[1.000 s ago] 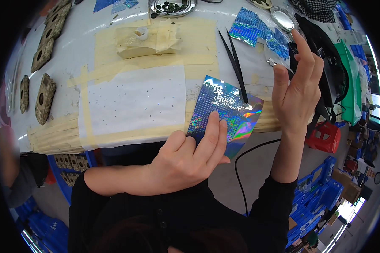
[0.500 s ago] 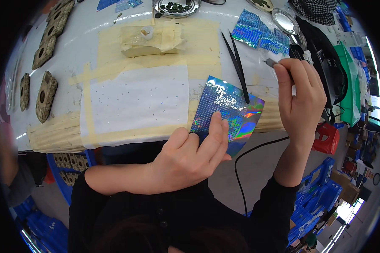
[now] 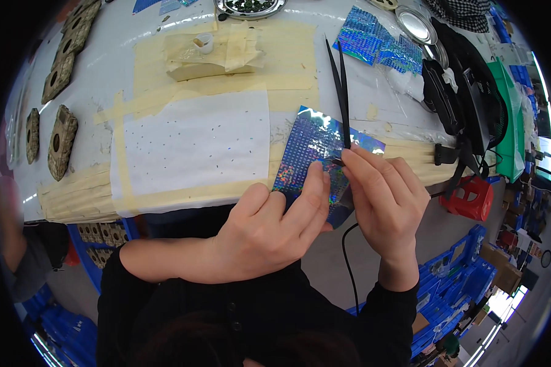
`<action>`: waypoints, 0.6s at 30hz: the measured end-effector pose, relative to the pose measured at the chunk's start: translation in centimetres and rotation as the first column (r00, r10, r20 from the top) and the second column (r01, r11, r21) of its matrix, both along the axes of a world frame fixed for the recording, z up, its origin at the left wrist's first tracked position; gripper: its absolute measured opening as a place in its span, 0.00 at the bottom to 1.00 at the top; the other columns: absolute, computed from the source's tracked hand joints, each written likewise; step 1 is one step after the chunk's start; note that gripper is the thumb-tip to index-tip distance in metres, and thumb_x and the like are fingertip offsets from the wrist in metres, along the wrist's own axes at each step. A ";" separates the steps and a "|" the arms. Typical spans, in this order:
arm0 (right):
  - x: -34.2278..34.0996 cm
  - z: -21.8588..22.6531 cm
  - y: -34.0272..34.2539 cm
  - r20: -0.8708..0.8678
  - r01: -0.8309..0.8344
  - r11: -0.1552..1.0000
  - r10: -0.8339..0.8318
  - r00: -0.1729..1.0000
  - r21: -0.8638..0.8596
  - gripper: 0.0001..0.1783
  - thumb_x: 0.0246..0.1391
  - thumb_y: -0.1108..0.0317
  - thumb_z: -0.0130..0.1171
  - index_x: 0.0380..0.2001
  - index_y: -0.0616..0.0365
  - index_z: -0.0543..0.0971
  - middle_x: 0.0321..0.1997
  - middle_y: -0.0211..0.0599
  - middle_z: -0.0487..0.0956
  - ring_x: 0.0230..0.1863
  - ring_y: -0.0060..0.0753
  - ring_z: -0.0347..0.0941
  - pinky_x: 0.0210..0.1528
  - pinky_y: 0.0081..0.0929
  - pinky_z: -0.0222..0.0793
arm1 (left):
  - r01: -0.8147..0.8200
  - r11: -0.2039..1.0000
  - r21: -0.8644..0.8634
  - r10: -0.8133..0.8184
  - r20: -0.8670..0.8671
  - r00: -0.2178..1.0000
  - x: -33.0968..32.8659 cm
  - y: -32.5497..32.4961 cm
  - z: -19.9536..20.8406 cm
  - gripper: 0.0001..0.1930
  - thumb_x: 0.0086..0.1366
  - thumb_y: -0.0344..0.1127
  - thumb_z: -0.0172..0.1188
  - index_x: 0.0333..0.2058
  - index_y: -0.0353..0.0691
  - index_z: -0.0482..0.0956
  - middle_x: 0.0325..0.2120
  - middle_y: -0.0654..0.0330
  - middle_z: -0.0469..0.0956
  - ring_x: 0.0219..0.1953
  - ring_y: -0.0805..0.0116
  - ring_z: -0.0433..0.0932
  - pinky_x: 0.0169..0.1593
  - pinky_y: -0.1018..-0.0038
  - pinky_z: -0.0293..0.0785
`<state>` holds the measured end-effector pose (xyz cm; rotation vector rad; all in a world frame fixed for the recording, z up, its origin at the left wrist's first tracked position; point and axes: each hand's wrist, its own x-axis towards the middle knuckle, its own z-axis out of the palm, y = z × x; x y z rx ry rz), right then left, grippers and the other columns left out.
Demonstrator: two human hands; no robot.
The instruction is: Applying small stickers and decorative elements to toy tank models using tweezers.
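Observation:
A shiny blue holographic sheet with rows of tiny pieces lies at the table's front edge and hangs partly over it. My left hand grips its near part, fingertips resting on top. Pinched in my right hand is a small grey pointed tool, mostly hidden by the fingers; its tip is at the sheet beside my left fingertips. Black tweezers lie with one end on the sheet by my right fingers and the points away from me. Left of the sheet, tiny specks dot a white paper taped down.
Behind the paper stands a tape-covered block with a small white cup. A metal dish of dark green pieces is farther back. More holographic sheets and a black bag lie right. Patterned cases line the left side.
My right hand has come left and nearer, bringing the small pointed tool from beside the far sheets down to the holographic sheet. My left hand keeps its hold.

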<state>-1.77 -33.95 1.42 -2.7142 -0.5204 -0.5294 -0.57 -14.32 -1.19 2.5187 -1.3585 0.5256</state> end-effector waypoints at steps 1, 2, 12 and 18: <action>0.0 0.0 0.0 0.001 0.002 1.000 -0.002 1.000 -0.002 0.16 0.40 0.79 0.67 0.37 0.61 0.82 0.36 0.39 0.83 0.27 0.34 0.75 0.29 0.25 0.71 | 0.000 1.000 0.004 0.000 0.001 1.000 0.0 0.0 0.0 0.25 0.57 0.51 0.62 0.44 0.35 0.82 0.47 0.54 0.78 0.16 0.76 0.60 0.24 0.78 0.55; 0.0 0.0 0.1 0.002 0.005 1.000 -0.005 1.000 -0.005 0.17 0.39 0.79 0.67 0.37 0.60 0.82 0.36 0.39 0.83 0.27 0.34 0.75 0.29 0.25 0.71 | 0.000 1.000 0.009 0.000 0.003 1.000 0.0 0.0 0.0 0.25 0.56 0.51 0.62 0.44 0.35 0.82 0.47 0.54 0.78 0.16 0.76 0.60 0.24 0.78 0.55; 0.2 -1.1 -0.4 0.118 -0.031 0.996 0.041 0.992 -0.082 0.21 0.34 0.72 0.60 0.39 0.59 0.83 0.35 0.36 0.81 0.25 0.28 0.73 0.23 0.23 0.68 | 0.000 1.000 0.026 0.000 0.007 1.000 0.1 -0.2 0.1 0.24 0.57 0.51 0.62 0.42 0.35 0.82 0.47 0.54 0.78 0.16 0.78 0.60 0.24 0.79 0.55; 0.3 -0.9 -0.3 0.112 -0.040 0.995 0.050 0.992 -0.093 0.21 0.34 0.73 0.60 0.38 0.60 0.82 0.35 0.37 0.81 0.26 0.30 0.73 0.23 0.24 0.68 | -0.002 1.000 0.028 0.003 -0.015 1.000 0.1 -0.2 0.3 0.23 0.57 0.50 0.62 0.43 0.36 0.82 0.47 0.55 0.79 0.16 0.77 0.60 0.24 0.78 0.55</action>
